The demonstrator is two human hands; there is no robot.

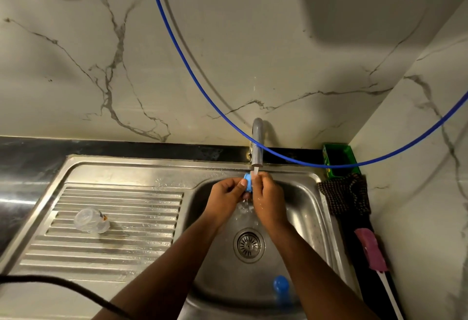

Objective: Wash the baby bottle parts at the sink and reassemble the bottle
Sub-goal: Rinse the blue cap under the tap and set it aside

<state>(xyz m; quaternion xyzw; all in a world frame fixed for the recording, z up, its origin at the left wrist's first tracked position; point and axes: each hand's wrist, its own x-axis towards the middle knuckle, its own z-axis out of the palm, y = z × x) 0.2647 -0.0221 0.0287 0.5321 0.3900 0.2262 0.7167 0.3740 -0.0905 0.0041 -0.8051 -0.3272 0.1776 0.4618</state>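
Both my hands are over the steel sink basin (304, 208), right under the grey tap (257, 147), which is running. My left hand (228, 196) pinches a blue bottle ring (248, 184) held in the water stream. My right hand (266, 196) also has its fingers curled on the ring from the right side. The clear bottle body (90, 219) lies on its side on the ribbed drainboard (141, 218) at the left. A blue cap (281, 284) sits at the near edge of the basin, between my forearms.
A drain strainer (249, 245) is at the basin's bottom. A pink bottle brush (372, 251) with a white handle lies on the dark counter at right, beyond a checked cloth (347, 195) and a green box (339, 158). A blue hose (202, 86) sags across the wall.
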